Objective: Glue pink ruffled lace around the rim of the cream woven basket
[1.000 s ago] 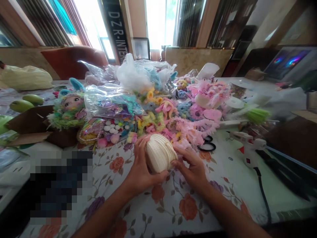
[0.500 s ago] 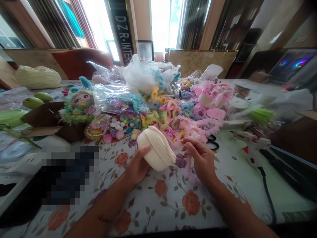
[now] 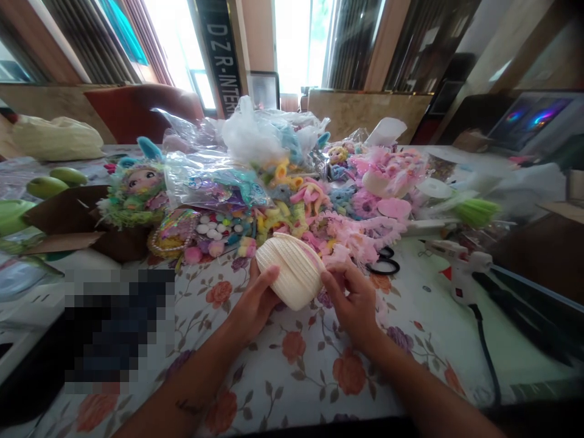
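Observation:
A cream roll of ribbed trim (image 3: 292, 271) is held just above the floral tablecloth (image 3: 301, 371) in front of me. My left hand (image 3: 253, 301) cups its left side, thumb across the front. My right hand (image 3: 351, 298) touches its right edge, with the fingertips pinched against the roll's rim. Right behind the roll lies a heap of pink, yellow and blue craft trims (image 3: 328, 207).
A doll with a green frilly dress (image 3: 134, 194) sits at left by clear bags of decorations (image 3: 214, 182). Black scissors (image 3: 383, 263) and a white glue gun (image 3: 460, 267) with a black cord lie at right. Green fruits (image 3: 45, 182) rest far left.
Both hands turned the cream roll: half a second ago the right hand was off it, and now its fingers are back on the roll's right edge.

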A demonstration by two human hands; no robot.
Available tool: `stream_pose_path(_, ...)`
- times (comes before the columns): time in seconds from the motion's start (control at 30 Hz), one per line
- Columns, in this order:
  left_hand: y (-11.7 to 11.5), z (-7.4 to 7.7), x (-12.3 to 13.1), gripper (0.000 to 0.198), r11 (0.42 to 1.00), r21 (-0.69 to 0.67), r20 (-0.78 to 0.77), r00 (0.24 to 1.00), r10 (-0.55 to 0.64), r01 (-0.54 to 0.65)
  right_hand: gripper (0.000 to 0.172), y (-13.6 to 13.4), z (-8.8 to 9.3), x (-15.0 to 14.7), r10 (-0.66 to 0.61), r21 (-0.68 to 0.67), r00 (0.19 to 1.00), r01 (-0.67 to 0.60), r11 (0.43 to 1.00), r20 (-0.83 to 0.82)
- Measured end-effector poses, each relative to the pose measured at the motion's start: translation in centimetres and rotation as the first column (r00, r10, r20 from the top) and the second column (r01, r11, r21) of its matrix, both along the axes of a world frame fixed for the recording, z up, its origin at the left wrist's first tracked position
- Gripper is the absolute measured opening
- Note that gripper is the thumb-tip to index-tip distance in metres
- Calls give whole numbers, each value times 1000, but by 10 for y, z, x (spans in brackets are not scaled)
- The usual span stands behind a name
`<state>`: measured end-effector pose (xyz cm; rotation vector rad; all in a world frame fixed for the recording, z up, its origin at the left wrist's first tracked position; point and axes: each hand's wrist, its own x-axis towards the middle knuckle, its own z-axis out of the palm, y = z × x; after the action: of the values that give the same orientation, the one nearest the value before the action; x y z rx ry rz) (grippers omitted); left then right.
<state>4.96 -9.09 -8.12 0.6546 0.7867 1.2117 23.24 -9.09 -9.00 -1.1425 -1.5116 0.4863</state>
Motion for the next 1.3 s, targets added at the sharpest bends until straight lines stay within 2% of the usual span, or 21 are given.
stream_pose_path(0.07, 1, 2, 1, 67, 999, -24, 44, 999, -28, 29, 22, 4, -2, 2, 25, -136, 996, -36, 990, -86)
stream_pose_path(0.13, 2, 4, 1, 66, 998, -44, 88, 995, -38, 42, 25, 7, -3, 4, 48, -211, 991, -74, 975, -124)
stream_pose_path(0.2, 4, 8, 0, 63, 999, -48, 115, 993, -16, 22, 28, 7, -2, 6, 24, -164, 997, -36, 986, -74)
stream_pose_path(0.3, 7, 14, -3, 57, 998, -57, 134, 991, 24, -16, 33, 4, -1, 8, -26, 78, 992, 16, 997, 123)
stream_pose_path(0.4, 8, 16, -6, 59, 997, -81, 147, 989, 21, -9, 53, 3, -1, 6, 5, 237, 928, -100, 966, 374)
stream_pose_path(0.47, 9, 13, -7, 64, 996, -86, 164, 986, 8, 7, 78, 4, -3, 2, 10, 261, 855, -169, 951, 518)
stream_pose_path(0.53, 10, 8, -6, 69, 996, -85, 152, 988, -5, 18, 92, 8, -7, -2, 7, 245, 812, -184, 952, 583)
stream_pose_path(0.63, 12, -2, -4, 71, 1000, -15, 19, 1000, 11, -11, 87, 17, -16, 0, 39, 168, 849, -149, 974, 527)
stream_pose_path(0.7, 12, -7, -3, 64, 991, 121, -123, 990, 74, -59, 81, 23, -23, 6, 56, 137, 892, -131, 982, 449)
stream_pose_path(0.8, 8, -12, -2, 57, 943, 324, -329, 927, 182, -70, 72, 28, -29, 19, 98, 101, 935, -140, 985, 342)
stream_pose_path(0.93, 1, -21, -4, 68, 881, 471, -505, 833, 226, 47, 61, 26, -27, 26, 213, 10, 956, -219, 976, 203)
stream_pose_path(1.0, 0, -29, -6, 73, 809, 577, -573, 762, 304, 112, 60, 23, -27, 25, 232, 4, 961, -236, 972, 151)
stream_pose_path(1.13, 4, -40, -9, 82, 618, 740, -632, 592, 500, 268, 59, 20, -34, 21, 232, 26, 969, -235, 972, 86)
stream_pose_path(1.23, 5, -40, -9, 83, 575, 760, -635, 535, 557, 303, 55, 20, -36, 21, 256, 2, 966, -257, 966, 33)
stream_pose_path(1.3, 4, -38, -10, 78, 562, 777, -616, 527, 585, 283, 53, 20, -34, 21, 268, -36, 963, -269, 963, -20)
